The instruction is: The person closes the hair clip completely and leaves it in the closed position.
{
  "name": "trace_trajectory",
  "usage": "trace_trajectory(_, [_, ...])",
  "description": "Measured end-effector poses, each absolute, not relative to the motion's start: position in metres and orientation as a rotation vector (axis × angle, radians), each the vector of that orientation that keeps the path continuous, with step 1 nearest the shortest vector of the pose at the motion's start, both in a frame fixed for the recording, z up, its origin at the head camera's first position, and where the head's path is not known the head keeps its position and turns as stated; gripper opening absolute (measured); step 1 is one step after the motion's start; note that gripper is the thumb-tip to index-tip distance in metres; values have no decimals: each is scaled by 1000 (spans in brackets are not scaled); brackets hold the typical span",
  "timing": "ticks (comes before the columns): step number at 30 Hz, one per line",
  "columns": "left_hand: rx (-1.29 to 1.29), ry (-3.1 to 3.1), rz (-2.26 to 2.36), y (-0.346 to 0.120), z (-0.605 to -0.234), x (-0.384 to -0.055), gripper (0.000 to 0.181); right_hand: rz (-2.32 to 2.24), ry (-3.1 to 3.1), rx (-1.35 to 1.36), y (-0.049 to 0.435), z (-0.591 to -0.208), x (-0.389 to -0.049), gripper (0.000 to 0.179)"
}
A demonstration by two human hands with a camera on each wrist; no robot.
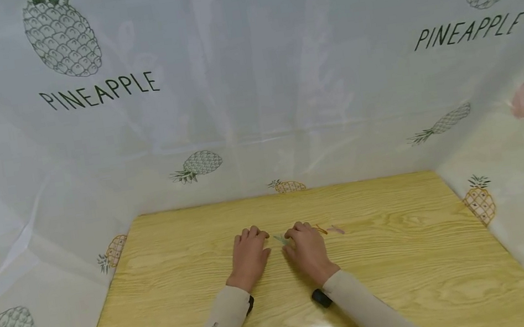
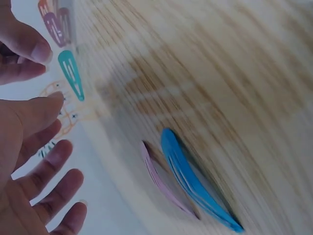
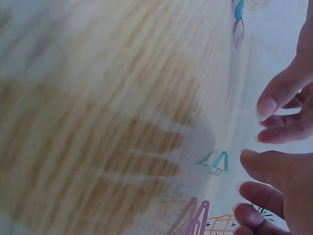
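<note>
A teal snap hair clip (image 1: 280, 238) lies on the wooden table between the two hands. My left hand (image 1: 249, 252) is left of it, fingers loosely bent, nothing held. From the right, my right hand (image 1: 306, 246) hovers with its thumb and fingers parted, fingertips close to the teal clip, as the right wrist view shows a gap there. A blue hair clip (image 2: 195, 183) and a thin pink hair clip (image 2: 166, 185) lie side by side near my left hand; in the head view that hand hides them.
Right of my right hand lie an orange hair clip (image 1: 321, 229) and a purple hair clip (image 1: 336, 229). The wooden table (image 1: 405, 255) is bordered at the back and sides by a pale curtain (image 1: 253, 103) printed with pineapples.
</note>
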State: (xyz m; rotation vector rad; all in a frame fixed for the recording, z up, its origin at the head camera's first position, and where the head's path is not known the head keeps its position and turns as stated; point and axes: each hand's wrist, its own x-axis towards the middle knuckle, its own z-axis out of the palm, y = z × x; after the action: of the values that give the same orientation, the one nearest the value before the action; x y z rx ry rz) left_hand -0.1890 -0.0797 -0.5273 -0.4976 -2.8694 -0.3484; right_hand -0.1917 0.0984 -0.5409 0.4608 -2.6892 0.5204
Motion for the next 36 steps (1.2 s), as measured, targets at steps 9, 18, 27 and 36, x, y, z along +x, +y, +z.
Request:
trace_trajectory(9, [-450,-2930,-334,-69,-532,-200,32,481,-2734,437,95,-540,-196,24])
trace_trajectory(18, [-425,-2970,-255,-61,-539,-207,37,430,-2812,407,90,-542,-200,18])
trace_trajectory(27, [-407,-2916,-272,-53,-542,-209,17,315,-2795,387,86,-544,-203,17])
trace_trajectory(36, [-395,-2871,-248,-53,-536,-204,4,352,-2772,412,89,-542,-203,15])
